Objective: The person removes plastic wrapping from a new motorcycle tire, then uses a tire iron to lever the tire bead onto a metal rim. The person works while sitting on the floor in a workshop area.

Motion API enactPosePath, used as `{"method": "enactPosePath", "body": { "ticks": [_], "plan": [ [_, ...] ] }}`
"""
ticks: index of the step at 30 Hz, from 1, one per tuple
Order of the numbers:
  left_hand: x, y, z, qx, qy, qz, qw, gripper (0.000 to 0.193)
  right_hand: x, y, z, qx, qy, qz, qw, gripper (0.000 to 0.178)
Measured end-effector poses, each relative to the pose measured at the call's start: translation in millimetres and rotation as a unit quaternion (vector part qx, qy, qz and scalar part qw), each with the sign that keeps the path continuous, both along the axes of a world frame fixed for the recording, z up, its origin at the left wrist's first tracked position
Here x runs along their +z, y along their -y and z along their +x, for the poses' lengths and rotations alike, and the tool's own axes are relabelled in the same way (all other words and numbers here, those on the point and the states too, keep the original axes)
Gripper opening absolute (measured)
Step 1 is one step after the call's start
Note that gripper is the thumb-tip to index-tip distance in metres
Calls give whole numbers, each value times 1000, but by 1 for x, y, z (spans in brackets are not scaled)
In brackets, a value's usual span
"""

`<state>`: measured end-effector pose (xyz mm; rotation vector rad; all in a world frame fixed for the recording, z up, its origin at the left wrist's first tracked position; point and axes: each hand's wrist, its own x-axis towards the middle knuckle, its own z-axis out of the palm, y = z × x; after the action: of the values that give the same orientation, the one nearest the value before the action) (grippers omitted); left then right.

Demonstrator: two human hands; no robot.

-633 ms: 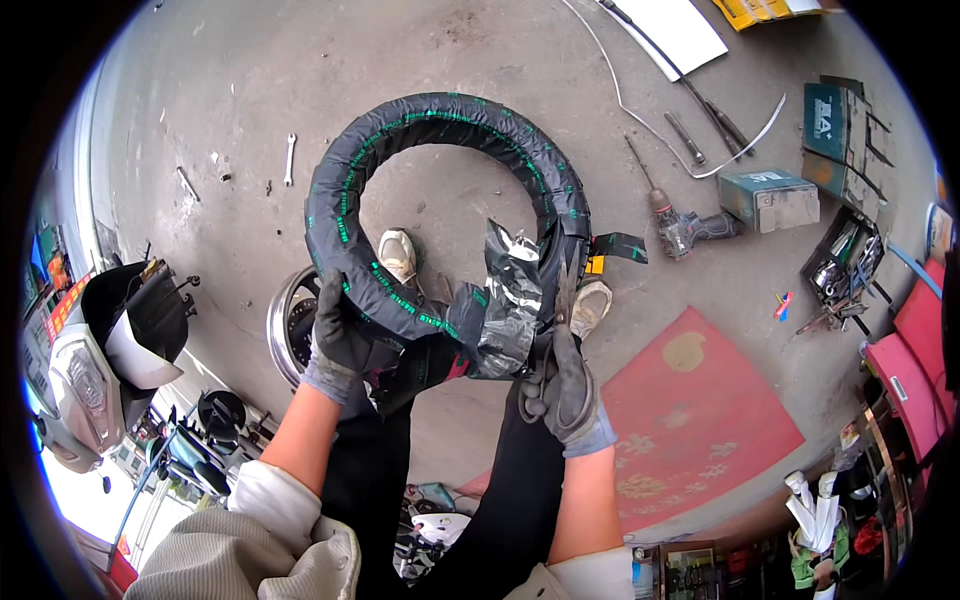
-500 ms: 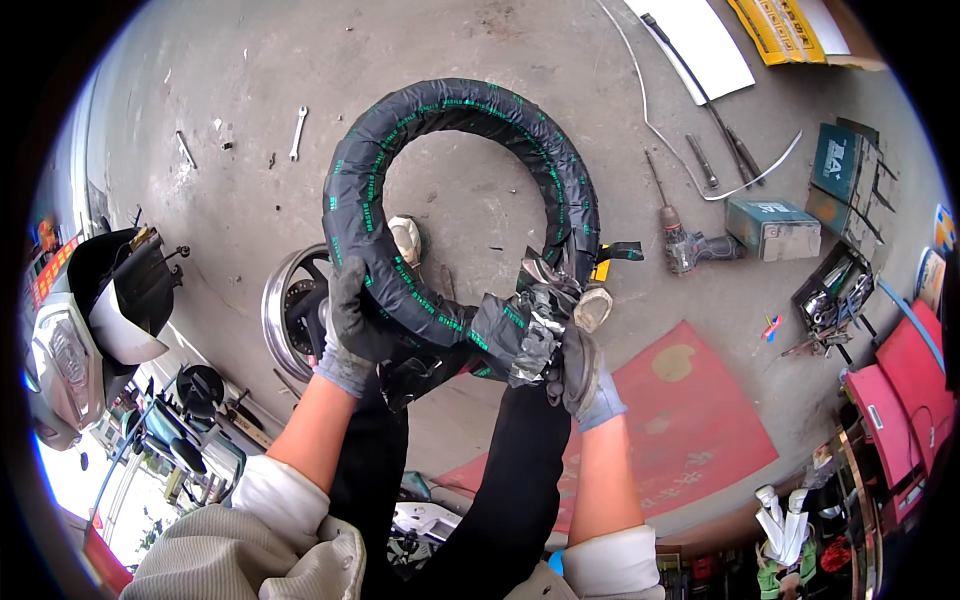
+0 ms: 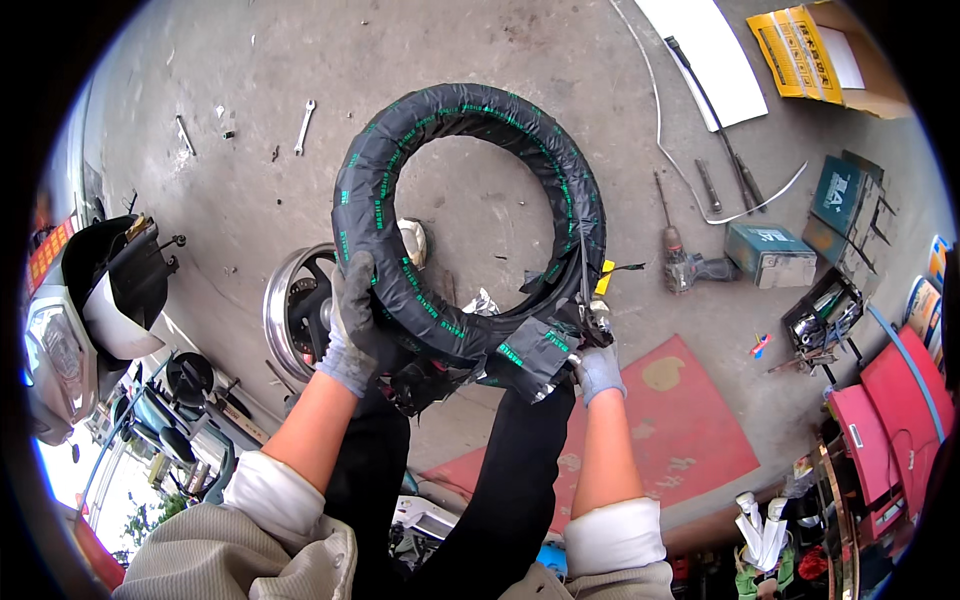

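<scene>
A tyre [image 3: 468, 97] wrapped in black plastic film with green print is held up over the floor in front of my legs. My left hand [image 3: 355, 310], in a grey work glove, is closed around its lower left side. At the lower right the plastic wrapping [image 3: 536, 352] hangs as a loose, torn flap. My right hand [image 3: 599, 366], gloved as well, is closed on this loose wrapping at the tyre's edge; its fingers are partly hidden. Bunched film hangs under the tyre beside my left hand. A yellow tag [image 3: 604, 278] shows beside the tyre's right side.
A silver wheel rim [image 3: 283, 315] lies left of the tyre. Spanners [image 3: 305, 127] are on the floor farther off. To the right are a cordless drill [image 3: 680, 262], a teal case [image 3: 770, 255], a tool tray [image 3: 822, 312] and a red mat [image 3: 660, 430]. A scooter [image 3: 75, 340] stands at the left.
The crumpled wrapping at the lower right has come away from the tyre and now hangs lower as a flatter flap. My right hand has turned and moved slightly; my left hand keeps its hold.
</scene>
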<state>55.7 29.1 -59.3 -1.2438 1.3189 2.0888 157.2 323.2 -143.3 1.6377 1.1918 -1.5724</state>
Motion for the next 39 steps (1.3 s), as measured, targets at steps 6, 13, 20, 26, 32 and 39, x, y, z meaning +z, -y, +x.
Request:
{"method": "enactPosePath", "body": {
  "ticks": [6, 13, 20, 26, 32, 39],
  "plan": [
    [-16, 23, -11, -11, 7, -24, 1000, 54, -38, -14, -20, 382, -104, 78, 915, 51],
    [-18, 41, -40, 6, 94, -58, 994, 63, 2, -5, -100, 408, -82, 84, 905, 64],
    [-29, 56, -68, -39, 87, -29, 995, 68, -24, -37, -111, 643, -86, 141, 748, 76],
    [-16, 67, -101, -45, 106, -28, 993, 61, -4, -36, -140, 379, -68, -48, 921, 57],
    [-30, 82, -107, -27, 108, -40, 993, 58, -27, -17, -130, 538, -185, 139, 810, 55],
    [-46, 128, -157, -88, 124, -46, 987, 58, -15, 9, -202, 671, -117, 211, 701, 76]
  ]
}}
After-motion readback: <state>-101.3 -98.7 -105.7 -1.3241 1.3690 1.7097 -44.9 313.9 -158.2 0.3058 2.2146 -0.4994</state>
